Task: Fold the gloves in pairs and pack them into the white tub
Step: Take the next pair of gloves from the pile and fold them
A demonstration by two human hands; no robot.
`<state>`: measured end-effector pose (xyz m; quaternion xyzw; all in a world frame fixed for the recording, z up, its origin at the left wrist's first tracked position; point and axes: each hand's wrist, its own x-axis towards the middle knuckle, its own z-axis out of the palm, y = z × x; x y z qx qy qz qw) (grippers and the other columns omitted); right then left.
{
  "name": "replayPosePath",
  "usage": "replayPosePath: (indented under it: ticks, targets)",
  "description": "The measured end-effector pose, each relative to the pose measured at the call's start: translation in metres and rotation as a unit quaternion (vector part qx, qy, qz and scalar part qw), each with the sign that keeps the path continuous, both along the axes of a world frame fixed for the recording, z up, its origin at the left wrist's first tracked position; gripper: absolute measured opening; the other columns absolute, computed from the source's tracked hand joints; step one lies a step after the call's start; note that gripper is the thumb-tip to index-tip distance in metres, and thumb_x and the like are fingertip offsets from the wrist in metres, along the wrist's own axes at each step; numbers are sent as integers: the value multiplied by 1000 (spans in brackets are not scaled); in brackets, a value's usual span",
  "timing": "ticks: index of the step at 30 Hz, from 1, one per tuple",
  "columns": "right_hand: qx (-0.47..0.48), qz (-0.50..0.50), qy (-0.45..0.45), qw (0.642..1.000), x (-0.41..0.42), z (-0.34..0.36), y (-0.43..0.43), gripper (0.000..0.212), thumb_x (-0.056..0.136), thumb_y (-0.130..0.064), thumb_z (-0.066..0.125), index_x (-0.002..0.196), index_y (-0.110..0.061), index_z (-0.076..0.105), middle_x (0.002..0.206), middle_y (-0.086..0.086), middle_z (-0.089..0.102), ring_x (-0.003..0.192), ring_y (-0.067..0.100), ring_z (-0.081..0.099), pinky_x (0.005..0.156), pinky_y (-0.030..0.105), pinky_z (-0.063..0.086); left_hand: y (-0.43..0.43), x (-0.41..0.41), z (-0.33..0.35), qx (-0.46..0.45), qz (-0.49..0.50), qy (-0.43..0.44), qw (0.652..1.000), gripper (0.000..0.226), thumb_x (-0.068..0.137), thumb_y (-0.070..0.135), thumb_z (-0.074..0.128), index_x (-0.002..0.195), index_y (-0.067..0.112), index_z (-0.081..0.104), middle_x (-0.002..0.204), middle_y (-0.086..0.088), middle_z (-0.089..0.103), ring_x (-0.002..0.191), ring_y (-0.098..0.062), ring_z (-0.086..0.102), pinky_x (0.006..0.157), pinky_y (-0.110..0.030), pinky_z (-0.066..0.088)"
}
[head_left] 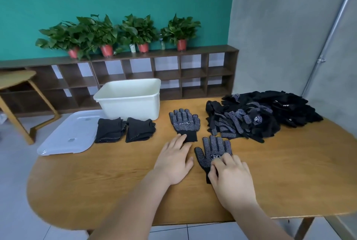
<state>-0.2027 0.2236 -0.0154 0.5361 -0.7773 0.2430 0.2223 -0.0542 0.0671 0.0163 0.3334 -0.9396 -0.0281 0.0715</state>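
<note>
Our left hand point(173, 162) lies flat, fingertips on the far glove point(183, 122) at 12 o'clock; our right hand point(233, 180) pinches the near glove point(216, 147) at 1 o'clock — dragged hastily, it could bunch and misalign the pair.

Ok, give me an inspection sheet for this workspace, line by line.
Surface: wooden table, rounded end.
Job's things: white tub upright, bottom hidden; two folded pairs beside it; far glove and near glove flat, dots up; loose glove pile at right.
Clutter: clear lid at the table's left end.
Grippers: left hand flat, fingertips at the far glove's cuff; right hand on the near glove, fingers bent, grip unclear.
Cables: nothing seen.
Surroundings: cubby shelf with potted plants, second table, wall pipe.
</note>
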Motion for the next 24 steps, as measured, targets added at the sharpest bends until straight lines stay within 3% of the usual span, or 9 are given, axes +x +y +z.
replayPosePath:
  ticks: [3,8,12,17,19,21,24]
  targets:
    - [4,-9,-1,1000,0,0,0,12,93,-29,63,91,-20,71,91,0,56,85,26,51,72,41,45,-9,-7,8,24,2,-20,1000,59,110,45,34,164,21,32,174,1,19,159,-20,17,130,-40,13]
    - [6,-9,-4,1000,0,1,0,27,96,-34,47,91,-20,70,90,-1,56,85,26,50,72,41,44,-19,-12,20,-8,1,-5,1000,58,108,35,41,162,16,35,169,3,29,149,-20,36,123,-38,30]
    - [10,-8,-11,1000,-1,1,0,24,95,-33,50,91,-21,71,90,-2,56,85,24,50,73,40,43,-26,-8,36,-65,25,118,991,54,107,27,46,160,16,42,165,2,38,148,-19,40,125,-40,31]
    - [21,-5,-24,999,-2,1,1,11,94,-30,63,91,-23,72,89,-4,56,87,23,51,75,38,42,-14,25,44,-174,-36,290,940,33,99,9,65,131,11,71,136,-2,65,127,-20,59,116,-37,42]
    - [22,4,-31,999,-3,3,1,9,93,-29,65,90,-23,71,90,-4,57,89,23,51,76,39,44,3,46,34,-157,-89,276,944,25,94,2,68,115,14,74,123,3,68,110,-19,64,101,-36,51]
    - [15,16,-43,999,-3,5,2,7,91,-27,68,89,-21,71,91,-4,56,90,22,50,76,38,46,28,68,21,-119,-124,199,965,24,90,3,66,105,21,67,112,11,62,91,-15,61,81,-33,53]
    - [13,43,-71,996,-2,7,4,5,90,-26,70,92,-21,70,99,-5,54,95,20,50,75,35,50,59,94,4,-80,-131,120,981,21,88,21,60,107,26,54,101,14,54,91,-12,53,74,-32,50]
